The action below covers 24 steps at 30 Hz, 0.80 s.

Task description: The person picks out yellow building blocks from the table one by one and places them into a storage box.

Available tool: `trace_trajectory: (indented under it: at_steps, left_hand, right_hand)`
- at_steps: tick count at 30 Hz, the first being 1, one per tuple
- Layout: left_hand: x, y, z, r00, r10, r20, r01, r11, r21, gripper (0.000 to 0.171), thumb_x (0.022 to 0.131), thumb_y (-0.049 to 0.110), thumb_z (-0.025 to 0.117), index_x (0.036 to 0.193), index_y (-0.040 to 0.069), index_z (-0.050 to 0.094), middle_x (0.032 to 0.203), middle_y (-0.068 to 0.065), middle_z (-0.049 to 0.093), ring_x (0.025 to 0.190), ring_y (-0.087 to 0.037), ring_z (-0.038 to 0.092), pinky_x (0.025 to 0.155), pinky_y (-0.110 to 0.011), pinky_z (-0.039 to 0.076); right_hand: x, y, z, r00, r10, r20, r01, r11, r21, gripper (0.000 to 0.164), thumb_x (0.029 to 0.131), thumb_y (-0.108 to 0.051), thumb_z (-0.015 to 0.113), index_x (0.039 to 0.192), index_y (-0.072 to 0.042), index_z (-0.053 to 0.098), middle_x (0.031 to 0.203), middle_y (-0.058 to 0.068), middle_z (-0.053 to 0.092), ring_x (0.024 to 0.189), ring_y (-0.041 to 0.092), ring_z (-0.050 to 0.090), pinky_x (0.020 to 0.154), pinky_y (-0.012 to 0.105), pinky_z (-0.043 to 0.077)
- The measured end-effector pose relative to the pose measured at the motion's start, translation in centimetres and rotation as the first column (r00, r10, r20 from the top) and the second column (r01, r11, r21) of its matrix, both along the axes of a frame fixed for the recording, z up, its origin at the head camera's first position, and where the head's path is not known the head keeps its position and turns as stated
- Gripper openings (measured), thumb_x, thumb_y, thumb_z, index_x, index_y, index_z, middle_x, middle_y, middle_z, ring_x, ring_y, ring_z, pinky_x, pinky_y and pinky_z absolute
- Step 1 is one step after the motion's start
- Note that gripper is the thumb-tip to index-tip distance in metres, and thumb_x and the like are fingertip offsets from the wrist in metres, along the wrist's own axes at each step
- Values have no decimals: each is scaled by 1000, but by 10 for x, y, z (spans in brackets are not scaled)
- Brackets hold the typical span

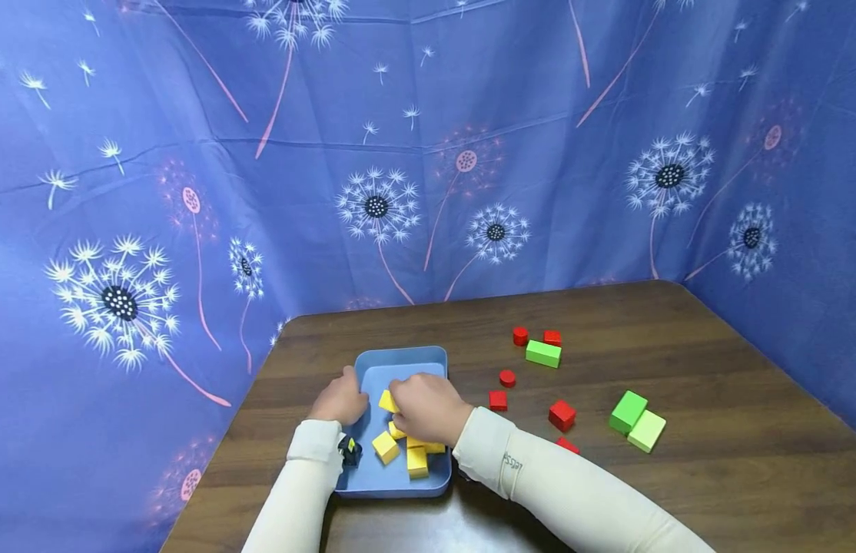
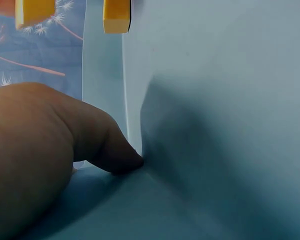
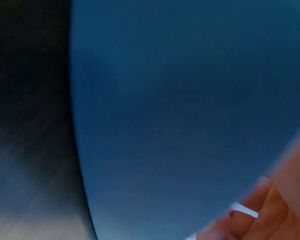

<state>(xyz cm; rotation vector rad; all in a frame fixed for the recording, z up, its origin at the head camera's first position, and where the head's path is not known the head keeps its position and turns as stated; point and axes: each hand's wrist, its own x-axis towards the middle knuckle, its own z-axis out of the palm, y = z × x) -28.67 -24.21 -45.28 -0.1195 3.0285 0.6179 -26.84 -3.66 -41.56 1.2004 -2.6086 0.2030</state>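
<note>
A blue plastic tray (image 1: 379,478) stands on the table with several yellow blocks (image 1: 417,462) in it, mostly toward its near right side. My left hand (image 1: 340,397) grips the tray's left wall; in the left wrist view its thumb (image 2: 107,142) presses against the inside of the tray. Over the tray, my right hand (image 1: 426,408) pinches a yellow block (image 1: 387,401) at its fingertips. Most of the right wrist view is filled by the tray's outer wall (image 3: 180,120), with part of the right hand (image 3: 270,210) at the lower right corner.
To the right of the tray, red blocks (image 1: 562,415) and red round pieces (image 1: 507,378) lie scattered on the wooden table (image 1: 732,399). A long green block (image 1: 542,353) lies behind them. Two more green blocks (image 1: 628,411) lie farther right. A blue curtain (image 1: 428,153) hangs behind.
</note>
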Motion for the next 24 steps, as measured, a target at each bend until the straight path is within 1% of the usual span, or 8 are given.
trace_trajectory:
  at_steps: [5, 9, 12, 15, 18, 20, 22, 24]
  left_hand:
    - [-3, -8, -2, 1000, -10, -9, 10, 1000, -14, 62, 88, 18, 55, 135, -13, 28, 107, -27, 59, 74, -24, 57, 64, -47, 53]
    - [-2, -12, 0, 1000, -10, -9, 9, 1000, -27, 62, 89, 18, 55, 135, -13, 27, 106, -26, 59, 73, -23, 57, 63, -46, 52]
    - [-2, -12, 0, 1000, -10, 2, 10, 999, -32, 64, 89, 19, 55, 137, -12, 26, 110, -26, 59, 74, -23, 57, 64, -46, 52]
    - [-2, -10, 0, 1000, -19, 4, 20, 999, -36, 65, 89, 19, 55, 137, -13, 26, 110, -27, 59, 73, -23, 57, 65, -47, 52]
    - [-2, -9, 3, 1000, -29, 4, 29, 999, -39, 66, 89, 19, 56, 137, -13, 25, 112, -28, 58, 75, -23, 57, 67, -48, 53]
    - [-3, -9, 5, 999, -32, 4, 32, 999, -38, 66, 89, 19, 56, 137, -13, 24, 114, -29, 57, 76, -24, 58, 68, -48, 53]
    - [-3, -12, 8, 999, -31, 13, 32, 999, -23, 66, 90, 20, 54, 138, -13, 23, 119, -31, 55, 82, -27, 59, 72, -50, 53]
    - [-2, -16, 11, 999, -29, 25, 29, 1000, 0, 66, 92, 21, 52, 139, -13, 21, 124, -32, 51, 92, -30, 58, 78, -51, 51]
  right_hand:
    - [-1, -16, -1, 999, -47, 3, 47, 999, 6, 29, 81, -41, 68, 65, -19, 56, 49, -8, 44, 43, 8, 41, 34, 25, 37]
    - [-5, -27, -4, 997, -64, 33, 64, 998, -1, 39, 79, -49, 70, 58, -22, 52, 44, -9, 43, 41, 8, 40, 34, 26, 36]
    - [-8, -30, -8, 996, -57, 64, 58, 998, -15, 41, 75, -58, 71, 62, -23, 54, 47, -10, 45, 43, 7, 42, 36, 26, 39]
    - [-9, -28, -11, 996, -39, 78, 41, 999, -26, 42, 74, -64, 67, 70, -23, 60, 52, -12, 48, 46, 5, 43, 40, 26, 40]
    - [-6, -21, -9, 997, -19, 79, 24, 998, -64, 41, 79, -63, 64, 83, -22, 68, 58, -13, 54, 48, 2, 43, 42, 24, 41]
    - [-4, -14, -3, 998, -17, 63, 23, 994, -105, 39, 82, -58, 63, 91, -21, 70, 62, -13, 58, 50, 1, 44, 42, 24, 41]
    - [-2, -4, 4, 999, -23, 47, 30, 989, -146, 36, 85, -54, 62, 94, -20, 71, 67, -13, 60, 51, 1, 44, 40, 24, 41]
    - [-2, 8, 11, 999, -42, 26, 46, 984, -173, 31, 86, -50, 61, 92, -21, 71, 70, -13, 61, 54, 2, 45, 41, 25, 41]
